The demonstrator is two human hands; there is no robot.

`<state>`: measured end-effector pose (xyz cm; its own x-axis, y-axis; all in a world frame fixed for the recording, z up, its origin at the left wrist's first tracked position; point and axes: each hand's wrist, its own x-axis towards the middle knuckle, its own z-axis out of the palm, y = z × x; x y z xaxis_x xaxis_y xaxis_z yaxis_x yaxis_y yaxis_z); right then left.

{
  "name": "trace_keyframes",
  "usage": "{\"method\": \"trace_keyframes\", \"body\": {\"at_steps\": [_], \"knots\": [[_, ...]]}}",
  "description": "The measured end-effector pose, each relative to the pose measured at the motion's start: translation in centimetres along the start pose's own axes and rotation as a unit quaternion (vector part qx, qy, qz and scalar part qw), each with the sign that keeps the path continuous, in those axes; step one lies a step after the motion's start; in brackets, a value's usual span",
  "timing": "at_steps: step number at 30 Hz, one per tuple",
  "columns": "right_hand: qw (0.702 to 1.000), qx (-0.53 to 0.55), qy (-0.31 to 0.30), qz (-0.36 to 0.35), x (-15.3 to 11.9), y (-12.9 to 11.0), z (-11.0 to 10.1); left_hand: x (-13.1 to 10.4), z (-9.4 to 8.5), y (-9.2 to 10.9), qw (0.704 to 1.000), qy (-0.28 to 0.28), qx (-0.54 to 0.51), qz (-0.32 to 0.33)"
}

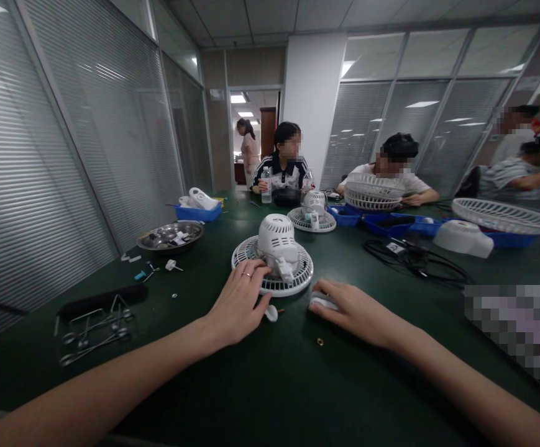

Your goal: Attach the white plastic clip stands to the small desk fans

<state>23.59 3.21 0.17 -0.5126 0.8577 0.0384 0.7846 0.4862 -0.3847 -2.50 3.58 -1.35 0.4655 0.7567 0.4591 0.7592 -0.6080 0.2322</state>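
A small white fan (276, 239) lies face down on the green table in front of me, its motor housing upward on the round grille (300, 282). My left hand (239, 301) rests at the fan's near left side, fingers stretched and thumb apart, fingertips touching the housing or grille. To the right of the fan, my right hand (351, 307) is closed around a white plastic piece (324, 302), which it partly hides. A small white spoon-shaped part (271, 313) lies by my left thumb. Nearer to me sits a brass-coloured nut or ring (320, 341).
At left are a wire stand (95, 329), a metal bowl (171, 237) of small parts and a blue bin (198, 212). Another fan (315, 214) stands behind. Right are a black cable (419, 257), a white cover (464, 239) and a grille (507, 215). People sit across the table.
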Motion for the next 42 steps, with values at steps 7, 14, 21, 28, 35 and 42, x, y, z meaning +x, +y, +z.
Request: {"method": "trace_keyframes", "body": {"at_steps": [7,14,21,28,35,42], "knots": [[1.000,-0.015,0.002,-0.017,0.3,0.4,0.3,-0.1,-0.1,0.2,1.000,-0.024,0.004,-0.002],[1.000,-0.026,0.003,-0.014,0.2,0.0,0.3,-0.1,-0.3,0.3,0.999,-0.036,0.002,0.002],[1.000,-0.016,0.016,-0.013,0.2,0.0,0.6,-0.1,-0.7,0.8,0.999,-0.040,-0.002,0.029],[0.997,0.011,0.071,0.030,0.4,0.1,1.5,-0.2,-1.1,1.1,0.997,-0.057,-0.019,0.046],[0.997,-0.008,0.080,0.003,0.4,-0.4,1.5,-0.3,-1.5,1.3,0.995,-0.080,-0.023,0.056],[0.995,-0.011,0.095,-0.037,0.4,-0.3,1.3,-0.3,-1.2,1.3,0.992,-0.101,-0.015,0.074]]}}
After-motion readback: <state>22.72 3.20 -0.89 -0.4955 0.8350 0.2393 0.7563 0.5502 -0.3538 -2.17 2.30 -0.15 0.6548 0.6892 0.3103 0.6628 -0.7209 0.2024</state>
